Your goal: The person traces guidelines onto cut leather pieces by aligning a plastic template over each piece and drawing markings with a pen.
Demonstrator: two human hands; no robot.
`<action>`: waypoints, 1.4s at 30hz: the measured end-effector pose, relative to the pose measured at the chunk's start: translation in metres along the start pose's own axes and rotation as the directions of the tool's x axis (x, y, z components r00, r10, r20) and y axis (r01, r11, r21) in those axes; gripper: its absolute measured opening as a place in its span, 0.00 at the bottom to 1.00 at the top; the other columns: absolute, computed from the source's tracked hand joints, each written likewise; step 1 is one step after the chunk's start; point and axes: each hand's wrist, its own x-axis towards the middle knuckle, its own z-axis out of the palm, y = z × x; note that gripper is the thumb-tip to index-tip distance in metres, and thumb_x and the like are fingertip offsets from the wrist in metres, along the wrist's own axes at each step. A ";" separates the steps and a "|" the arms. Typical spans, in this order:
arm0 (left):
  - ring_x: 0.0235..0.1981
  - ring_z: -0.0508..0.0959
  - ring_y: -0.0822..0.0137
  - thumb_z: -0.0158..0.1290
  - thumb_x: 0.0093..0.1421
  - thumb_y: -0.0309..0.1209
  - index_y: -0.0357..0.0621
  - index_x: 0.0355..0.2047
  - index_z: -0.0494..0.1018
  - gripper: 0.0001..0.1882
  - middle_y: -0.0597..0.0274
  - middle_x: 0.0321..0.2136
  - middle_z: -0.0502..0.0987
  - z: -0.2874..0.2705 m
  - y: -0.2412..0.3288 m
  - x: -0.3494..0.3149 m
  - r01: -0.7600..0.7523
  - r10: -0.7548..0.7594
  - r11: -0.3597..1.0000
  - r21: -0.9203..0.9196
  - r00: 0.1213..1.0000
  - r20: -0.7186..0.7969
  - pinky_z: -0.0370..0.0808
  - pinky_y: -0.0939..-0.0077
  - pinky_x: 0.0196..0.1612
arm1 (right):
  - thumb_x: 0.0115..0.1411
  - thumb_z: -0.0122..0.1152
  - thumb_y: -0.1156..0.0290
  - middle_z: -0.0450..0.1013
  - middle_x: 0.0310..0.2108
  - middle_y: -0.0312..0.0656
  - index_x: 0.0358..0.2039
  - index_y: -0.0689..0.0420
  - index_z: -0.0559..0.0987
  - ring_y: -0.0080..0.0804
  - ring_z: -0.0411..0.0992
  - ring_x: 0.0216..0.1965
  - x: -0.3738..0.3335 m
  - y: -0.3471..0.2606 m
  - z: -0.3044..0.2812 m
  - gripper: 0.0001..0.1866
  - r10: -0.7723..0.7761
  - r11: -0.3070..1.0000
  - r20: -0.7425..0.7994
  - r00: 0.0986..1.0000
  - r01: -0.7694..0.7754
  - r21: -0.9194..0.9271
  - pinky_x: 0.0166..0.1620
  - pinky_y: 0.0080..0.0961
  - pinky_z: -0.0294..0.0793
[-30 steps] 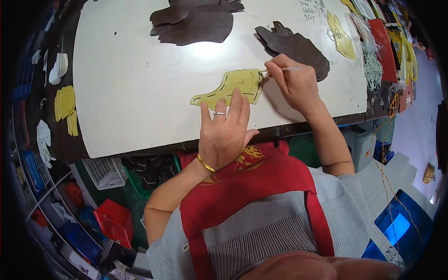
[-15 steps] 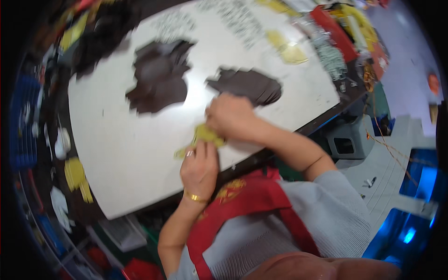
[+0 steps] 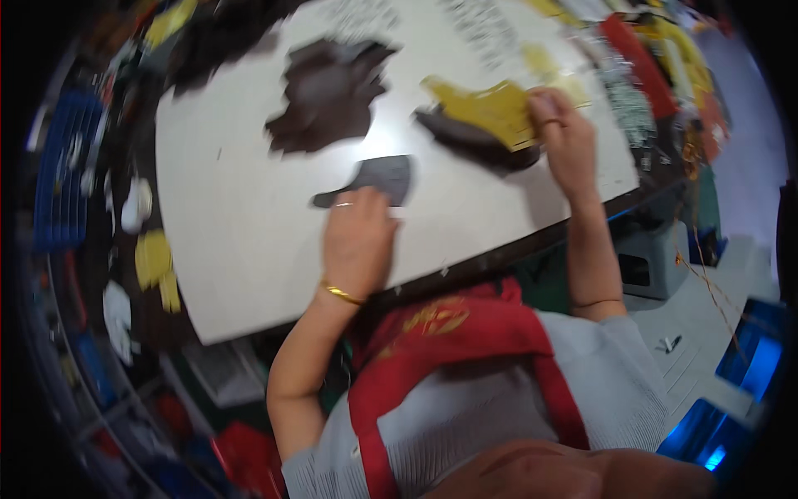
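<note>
My right hand (image 3: 564, 141) pinches the edge of a flat yellow template (image 3: 486, 108) with a curved outline. It hangs over a pile of dark brown leather-like pieces (image 3: 465, 145) at the right of the white table. In front of me my left hand (image 3: 359, 229) rests with its fingers over a single dark grey-brown cut piece (image 3: 386, 176) lying flat; its fingertips are hidden by the back of the hand. Farther off, to the left, lies a larger heap of dark brown pieces (image 3: 328, 96).
The white tabletop (image 3: 241, 224) carries rows of small pieces (image 3: 486, 37) at its far side. A red box (image 3: 636, 62) and yellow material (image 3: 686, 66) crowd the right far corner. Yellow pieces (image 3: 154, 259) lie off the left edge, beside a blue crate (image 3: 71, 170).
The yellow template has been lifted off the table near my left hand and carried right and away by my right hand. The dark piece now shows under my left fingers. The view has shifted.
</note>
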 end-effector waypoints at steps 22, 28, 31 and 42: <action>0.59 0.70 0.41 0.69 0.48 0.38 0.24 0.52 0.73 0.36 0.40 0.53 0.73 0.024 0.036 -0.074 0.118 -0.145 0.980 -0.162 0.975 -0.170 0.70 0.51 0.62 | 0.67 0.62 0.61 0.80 0.26 0.46 0.41 0.56 0.83 0.39 0.79 0.26 -0.060 -0.021 0.104 0.12 -0.079 0.988 0.619 0.781 0.143 -0.054 0.33 0.31 0.75; 0.53 0.74 0.46 0.67 0.50 0.34 0.26 0.50 0.75 0.30 0.45 0.47 0.76 0.022 0.027 -0.064 0.098 -0.111 0.992 -0.073 0.973 -0.201 0.74 0.55 0.58 | 0.63 0.65 0.61 0.80 0.26 0.45 0.39 0.55 0.84 0.41 0.79 0.27 -0.047 -0.017 0.100 0.12 -0.079 0.987 0.579 0.812 0.145 -0.069 0.33 0.32 0.76; 0.47 0.76 0.48 0.65 0.51 0.30 0.32 0.49 0.77 0.25 0.50 0.42 0.77 0.018 0.020 -0.057 0.058 -0.064 0.998 -0.034 0.973 -0.221 0.77 0.58 0.53 | 0.61 0.67 0.61 0.80 0.27 0.44 0.37 0.55 0.85 0.42 0.79 0.28 -0.043 -0.011 0.094 0.11 0.004 0.998 0.655 0.756 0.035 -0.046 0.33 0.33 0.76; 0.50 0.73 0.49 0.65 0.53 0.43 0.45 0.56 0.77 0.30 0.53 0.49 0.74 0.014 0.032 -0.056 0.056 -0.058 0.998 -0.029 0.994 -0.094 0.74 0.50 0.56 | 0.61 0.68 0.63 0.80 0.29 0.44 0.35 0.58 0.84 0.39 0.78 0.28 -0.047 -0.013 0.096 0.11 -0.175 0.940 0.581 0.795 0.311 -0.142 0.34 0.30 0.76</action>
